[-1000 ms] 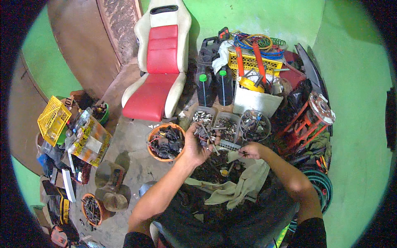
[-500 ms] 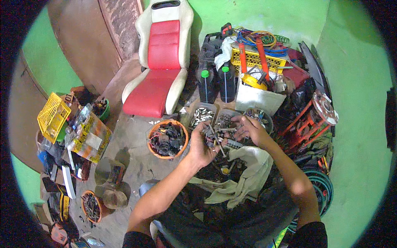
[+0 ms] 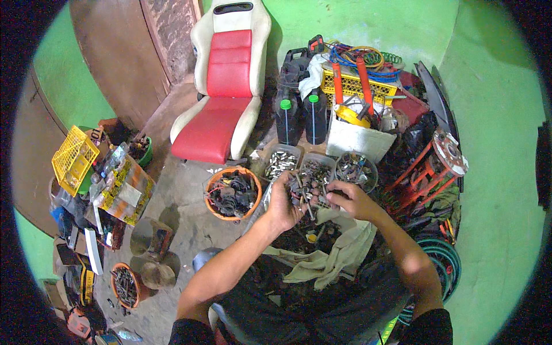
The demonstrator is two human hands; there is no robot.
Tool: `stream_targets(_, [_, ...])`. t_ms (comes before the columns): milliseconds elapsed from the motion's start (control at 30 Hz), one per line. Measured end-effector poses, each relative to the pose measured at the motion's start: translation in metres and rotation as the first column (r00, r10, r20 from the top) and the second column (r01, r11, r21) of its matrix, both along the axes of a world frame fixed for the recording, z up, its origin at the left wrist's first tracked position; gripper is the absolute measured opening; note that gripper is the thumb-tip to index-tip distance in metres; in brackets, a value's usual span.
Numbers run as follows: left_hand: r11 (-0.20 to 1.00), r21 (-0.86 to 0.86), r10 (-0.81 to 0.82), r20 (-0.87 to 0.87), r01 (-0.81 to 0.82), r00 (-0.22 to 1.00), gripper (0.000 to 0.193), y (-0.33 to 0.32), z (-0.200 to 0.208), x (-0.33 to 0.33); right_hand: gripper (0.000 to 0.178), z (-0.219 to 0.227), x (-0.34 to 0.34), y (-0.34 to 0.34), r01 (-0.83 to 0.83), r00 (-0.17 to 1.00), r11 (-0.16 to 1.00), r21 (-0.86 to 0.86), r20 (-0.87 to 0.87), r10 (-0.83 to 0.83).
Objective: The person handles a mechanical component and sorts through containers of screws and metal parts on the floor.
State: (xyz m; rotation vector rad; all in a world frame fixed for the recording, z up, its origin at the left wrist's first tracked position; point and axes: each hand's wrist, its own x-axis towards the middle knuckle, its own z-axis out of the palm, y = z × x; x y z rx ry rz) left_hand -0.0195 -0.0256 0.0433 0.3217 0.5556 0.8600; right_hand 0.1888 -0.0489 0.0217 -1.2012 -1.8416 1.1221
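My left hand (image 3: 282, 204) is cupped palm up, holding a handful of bolts and small hardware (image 3: 310, 191). At the right side of that pile is my right hand (image 3: 352, 200), its thumb and fingers drawn together; what is between them, if anything, is too small to make out. Just beyond my hands, small whitish cylindrical pieces (image 3: 282, 163) fill a clear tub. Dark small hardware (image 3: 317, 167) lies in a second tub, and mixed parts (image 3: 352, 168) in a round one. Below my hands a pale cloth (image 3: 344, 248) is spread beside more dark loose parts (image 3: 322, 234).
Left of my hands stands an orange bucket of black cabled parts (image 3: 233, 194); a smaller pot holds bolts (image 3: 125, 286). A red and white car seat (image 3: 224, 115) stands behind. Orange jack stands (image 3: 411, 175) and a coiled green hose (image 3: 441, 261) are at the right.
My right hand has come down toward the pile, its fingers now closer together, uncovering more of the round tub. My left hand stays nearly in place with the bolts.
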Motion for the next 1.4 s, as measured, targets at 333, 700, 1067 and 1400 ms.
stream_targets(333, [0.999,0.009,0.042,0.043,-0.042,0.998,0.035,0.004,0.006,-0.012,0.017,-0.108,-0.001,0.023,0.249,0.968,0.69,-0.68,0.208,-0.144])
stream_targets(700, [0.999,0.03,0.03,-0.001,-0.03,1.0,0.032,-0.001,0.014,-0.014,0.018,-0.025,-0.013,0.038,0.389,0.911,0.879,0.275,0.027,-0.412])
stream_targets(1067, [0.946,0.213,-0.23,-0.094,0.245,0.969,0.036,-0.023,0.018,-0.006,0.034,0.061,-0.045,-0.047,0.098,0.989,0.879,0.466,0.05,-0.137])
stream_targets(1400, [0.909,0.288,-0.28,-0.109,0.3,0.954,0.038,-0.021,0.013,-0.004,0.016,0.058,-0.044,-0.052,0.119,0.988,0.821,0.558,0.015,-0.153])
